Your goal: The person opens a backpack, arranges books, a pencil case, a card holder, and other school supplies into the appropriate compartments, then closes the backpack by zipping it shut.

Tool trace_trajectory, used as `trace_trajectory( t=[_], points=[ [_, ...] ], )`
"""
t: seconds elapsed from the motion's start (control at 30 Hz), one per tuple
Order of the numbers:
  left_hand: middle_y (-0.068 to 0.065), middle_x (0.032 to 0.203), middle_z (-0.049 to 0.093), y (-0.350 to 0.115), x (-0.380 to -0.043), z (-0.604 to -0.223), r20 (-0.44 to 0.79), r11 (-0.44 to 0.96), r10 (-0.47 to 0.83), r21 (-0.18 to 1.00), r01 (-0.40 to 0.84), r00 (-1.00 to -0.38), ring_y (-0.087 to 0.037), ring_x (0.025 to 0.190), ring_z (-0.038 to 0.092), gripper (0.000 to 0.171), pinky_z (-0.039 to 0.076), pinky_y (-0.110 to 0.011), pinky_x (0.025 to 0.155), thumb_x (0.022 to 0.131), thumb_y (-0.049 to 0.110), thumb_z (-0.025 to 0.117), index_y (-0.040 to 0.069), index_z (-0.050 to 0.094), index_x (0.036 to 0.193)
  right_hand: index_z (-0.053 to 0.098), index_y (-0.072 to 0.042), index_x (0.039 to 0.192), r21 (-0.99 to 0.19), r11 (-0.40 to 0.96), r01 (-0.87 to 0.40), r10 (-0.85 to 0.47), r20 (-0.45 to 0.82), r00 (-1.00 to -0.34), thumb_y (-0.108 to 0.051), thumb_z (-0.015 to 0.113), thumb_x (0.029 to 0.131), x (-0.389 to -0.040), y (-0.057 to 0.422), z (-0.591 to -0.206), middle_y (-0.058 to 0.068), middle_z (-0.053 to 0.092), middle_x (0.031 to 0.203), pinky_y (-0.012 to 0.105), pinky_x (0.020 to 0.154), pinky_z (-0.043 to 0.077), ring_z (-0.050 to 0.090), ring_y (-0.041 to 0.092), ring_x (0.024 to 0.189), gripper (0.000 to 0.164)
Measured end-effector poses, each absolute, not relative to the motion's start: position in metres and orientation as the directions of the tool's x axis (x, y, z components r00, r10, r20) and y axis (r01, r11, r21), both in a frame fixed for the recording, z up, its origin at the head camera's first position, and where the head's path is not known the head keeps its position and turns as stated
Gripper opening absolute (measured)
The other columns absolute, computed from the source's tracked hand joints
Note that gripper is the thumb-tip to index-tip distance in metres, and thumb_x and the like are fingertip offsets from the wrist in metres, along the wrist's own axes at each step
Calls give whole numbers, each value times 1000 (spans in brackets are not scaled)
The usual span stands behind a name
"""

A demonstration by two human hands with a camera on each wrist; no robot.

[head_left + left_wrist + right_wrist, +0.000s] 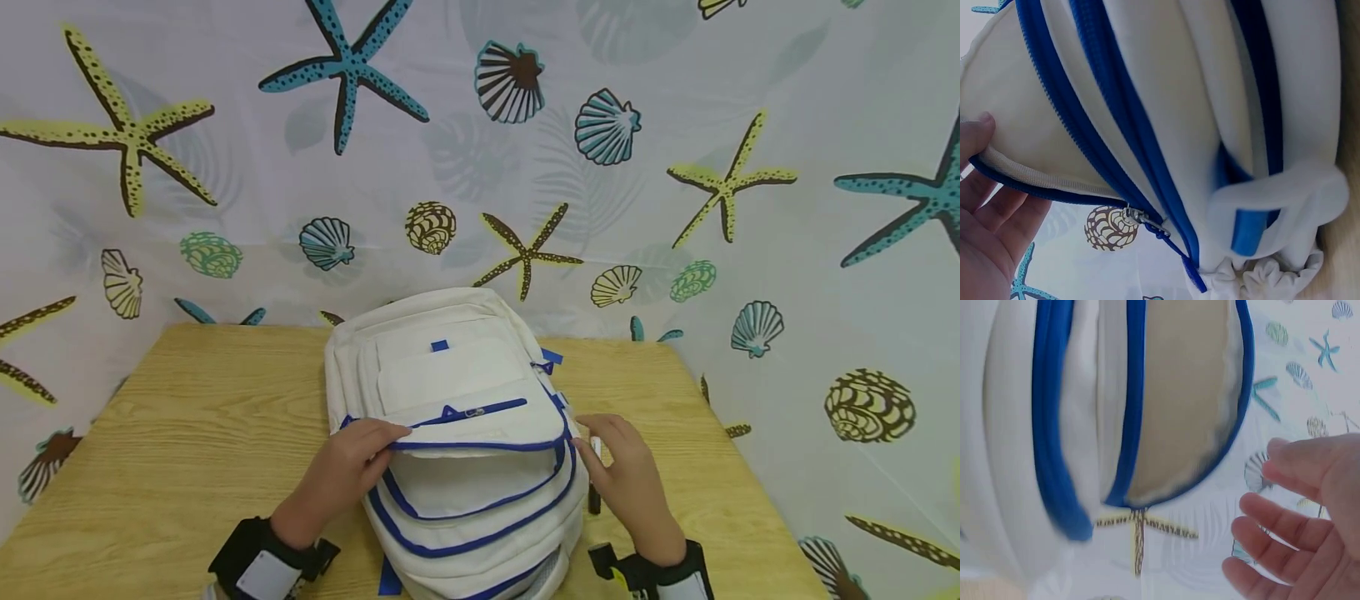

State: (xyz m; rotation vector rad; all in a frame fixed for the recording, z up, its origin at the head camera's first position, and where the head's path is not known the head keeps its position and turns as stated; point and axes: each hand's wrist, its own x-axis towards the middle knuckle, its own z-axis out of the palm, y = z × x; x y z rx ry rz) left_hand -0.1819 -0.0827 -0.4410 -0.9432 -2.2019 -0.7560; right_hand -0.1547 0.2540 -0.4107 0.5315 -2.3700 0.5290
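Observation:
A white backpack (450,371) with blue zippers lies on the table, its front pocket unzipped. My left hand (345,467) pinches the left part of the pocket's blue-edged flap (517,429), thumb on the inner side in the left wrist view. Beneath the raised flap the pocket opening (465,483) gapes. A metal zipper pull (1138,215) hangs at the end of the zipper track. Beside the pack's right edge is my right hand (626,467), fingers loosely bent; in the right wrist view they are apart from the flap and hold nothing.
A slim black-and-white pen-like object (595,500) lies on the wooden table (225,400), partly hidden by my right hand. Behind the table hangs a white cloth (450,167) printed with starfish and shells. A blue strap end (389,579) shows under the pack.

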Motion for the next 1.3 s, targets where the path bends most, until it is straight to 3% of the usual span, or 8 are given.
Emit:
trace_trajectory(
  t=[0.13,0.27,0.37,0.43,0.57,0.8,1.2,1.3],
  points=[
    [-3,87,68,-84,-188,-436,716,598,409,258,759,-565,-16,81,64,33,52,-28,68,65,-1,74,7,66,96,63,-2,100,-299,896,-328,-114,560,-820,-7,73,71,-159,272,-418,13,63,92,38,66,49,58,23,79,31],
    [-6,87,68,-84,-193,-432,714,609,393,270,746,-580,-17,80,65,30,52,-28,67,67,0,74,4,66,96,56,1,114,-396,914,-82,13,231,-973,-16,66,79,-165,281,-431,20,61,103,43,70,49,59,32,86,39],
    [-8,87,68,-85,-196,-430,711,615,382,281,737,-590,-17,78,65,29,52,-28,65,68,-1,72,2,66,96,45,4,124,-418,906,65,67,-10,-998,-21,59,86,-170,283,-443,25,58,109,46,75,48,58,36,93,48],
    [-8,86,68,-85,-197,-430,708,616,373,294,730,-600,-16,76,64,27,52,-27,64,69,-2,71,1,66,95,41,6,127,-429,897,105,83,-70,-994,-21,55,88,-173,283,-450,28,56,111,48,77,47,57,38,97,50],
    [-8,84,67,-85,-201,-431,701,614,353,327,718,-620,-15,74,64,25,52,-26,61,70,-2,70,1,65,94,42,9,124,-421,899,122,107,-59,-993,-19,54,87,-178,285,-465,28,58,105,48,76,47,58,36,92,48],
    [-9,85,67,-86,-204,-434,680,602,345,368,708,-647,-15,74,64,25,52,-26,61,72,-1,70,1,66,96,52,6,105,-436,881,182,142,-122,-982,-22,48,90,-185,287,-486,8,55,72,28,49,37,48,17,60,32],
    [-8,87,67,-86,-202,-435,659,597,343,397,697,-670,-14,74,64,25,52,-24,61,73,-2,68,2,66,97,49,5,118,-428,895,128,113,-61,-992,-17,50,87,-182,289,-494,22,63,93,41,61,46,59,25,73,38],
    [-9,88,67,-86,-201,-436,655,598,344,400,694,-673,-15,76,65,26,52,-25,62,72,-2,69,2,66,98,56,4,111,-418,902,110,97,-53,-994,-13,51,85,-182,289,-496,18,64,89,39,60,45,56,22,70,30]
  ],
)
